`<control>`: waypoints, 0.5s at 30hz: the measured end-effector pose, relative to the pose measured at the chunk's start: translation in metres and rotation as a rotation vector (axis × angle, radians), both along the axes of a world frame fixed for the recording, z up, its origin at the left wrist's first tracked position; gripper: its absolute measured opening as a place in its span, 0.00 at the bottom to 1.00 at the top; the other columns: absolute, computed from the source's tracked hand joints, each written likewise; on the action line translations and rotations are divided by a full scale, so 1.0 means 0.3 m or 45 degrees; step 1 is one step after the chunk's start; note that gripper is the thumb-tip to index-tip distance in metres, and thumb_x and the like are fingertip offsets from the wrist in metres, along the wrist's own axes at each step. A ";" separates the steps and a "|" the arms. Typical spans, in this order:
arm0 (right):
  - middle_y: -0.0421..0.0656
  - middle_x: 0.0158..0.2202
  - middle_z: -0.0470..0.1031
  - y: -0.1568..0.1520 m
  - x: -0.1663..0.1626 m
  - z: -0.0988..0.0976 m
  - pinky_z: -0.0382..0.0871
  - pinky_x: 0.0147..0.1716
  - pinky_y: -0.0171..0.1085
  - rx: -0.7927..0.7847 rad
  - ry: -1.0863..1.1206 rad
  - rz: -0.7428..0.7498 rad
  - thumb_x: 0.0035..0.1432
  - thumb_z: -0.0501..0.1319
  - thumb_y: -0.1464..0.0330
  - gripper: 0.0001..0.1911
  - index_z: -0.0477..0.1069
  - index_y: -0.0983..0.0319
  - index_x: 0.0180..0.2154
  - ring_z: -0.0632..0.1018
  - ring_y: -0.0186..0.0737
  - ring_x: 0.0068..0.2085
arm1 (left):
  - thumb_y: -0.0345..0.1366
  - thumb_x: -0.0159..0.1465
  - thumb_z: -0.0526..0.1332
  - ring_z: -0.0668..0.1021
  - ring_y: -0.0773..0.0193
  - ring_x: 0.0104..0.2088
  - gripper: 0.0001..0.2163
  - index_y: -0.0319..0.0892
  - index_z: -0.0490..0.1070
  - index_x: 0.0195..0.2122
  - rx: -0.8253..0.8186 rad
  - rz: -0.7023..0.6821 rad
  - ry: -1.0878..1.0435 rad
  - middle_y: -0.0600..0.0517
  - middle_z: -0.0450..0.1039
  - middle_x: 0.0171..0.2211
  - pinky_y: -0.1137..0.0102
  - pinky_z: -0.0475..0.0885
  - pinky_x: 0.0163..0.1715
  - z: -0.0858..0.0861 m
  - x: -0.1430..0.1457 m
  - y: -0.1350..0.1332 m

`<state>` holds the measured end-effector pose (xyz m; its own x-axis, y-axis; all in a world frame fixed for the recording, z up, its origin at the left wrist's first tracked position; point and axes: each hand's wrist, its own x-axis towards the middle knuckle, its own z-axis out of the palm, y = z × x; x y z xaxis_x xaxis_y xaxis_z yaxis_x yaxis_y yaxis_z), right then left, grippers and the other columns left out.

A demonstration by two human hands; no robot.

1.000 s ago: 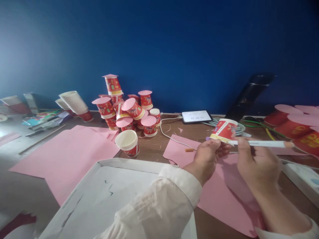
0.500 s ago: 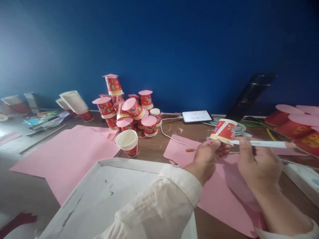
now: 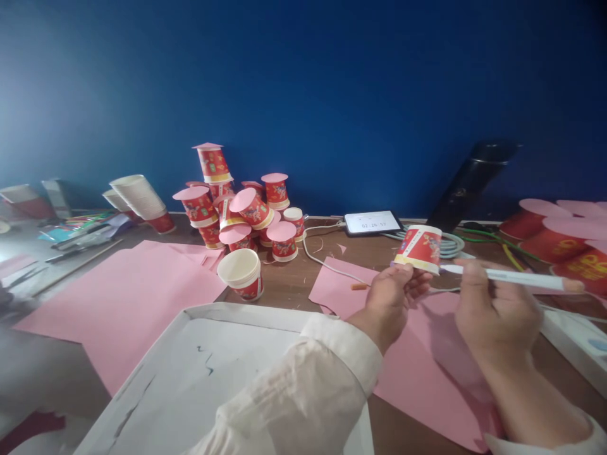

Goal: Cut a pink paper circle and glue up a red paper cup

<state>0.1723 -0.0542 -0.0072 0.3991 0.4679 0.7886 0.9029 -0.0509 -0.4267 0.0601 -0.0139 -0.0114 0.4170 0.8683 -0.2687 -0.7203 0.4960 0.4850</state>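
In my left hand [image 3: 391, 297] is a red paper cup [image 3: 420, 248], upside down, with its yellow-banded rim low. The fingers are closed at that rim, and a bit of purple shows at its left edge. My right hand [image 3: 500, 309] pinches a white marker pen [image 3: 516, 276] with an orange end. The pen lies almost level, its tip close beside the cup's rim; whether they touch I cannot tell. Beneath both hands lies a sheet of pink paper [image 3: 422, 373]. A small orange cap [image 3: 359, 287] rests by its upper left part.
Red cups topped with pink discs [image 3: 249, 208] are piled against the blue wall. Before them stands an open cup [image 3: 241, 275]. A white box lid [image 3: 208, 379], more pink paper [image 3: 128, 297], a phone [image 3: 371, 222], a dark bottle [image 3: 474, 183] and cables surround the hands.
The marker has slid a little to the right, away from the cup, with my right hand. The cup in my left hand has shifted slightly left.
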 end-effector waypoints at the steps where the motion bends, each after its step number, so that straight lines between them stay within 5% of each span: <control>1: 0.54 0.37 0.86 0.001 -0.001 -0.001 0.74 0.39 0.45 -0.002 0.010 0.007 0.69 0.50 0.50 0.30 0.85 0.63 0.42 0.85 0.55 0.40 | 0.29 0.68 0.62 0.80 0.64 0.32 0.07 0.36 0.79 0.34 0.002 0.001 0.001 0.46 0.79 0.31 0.70 0.75 0.41 0.001 0.000 -0.001; 15: 0.56 0.35 0.86 0.010 0.005 -0.022 0.73 0.37 0.44 -0.070 -0.074 0.040 0.68 0.53 0.52 0.29 0.85 0.66 0.42 0.85 0.56 0.39 | 0.30 0.65 0.63 0.81 0.63 0.32 0.06 0.37 0.78 0.31 0.038 0.013 0.026 0.47 0.79 0.28 0.68 0.75 0.42 0.012 -0.005 -0.009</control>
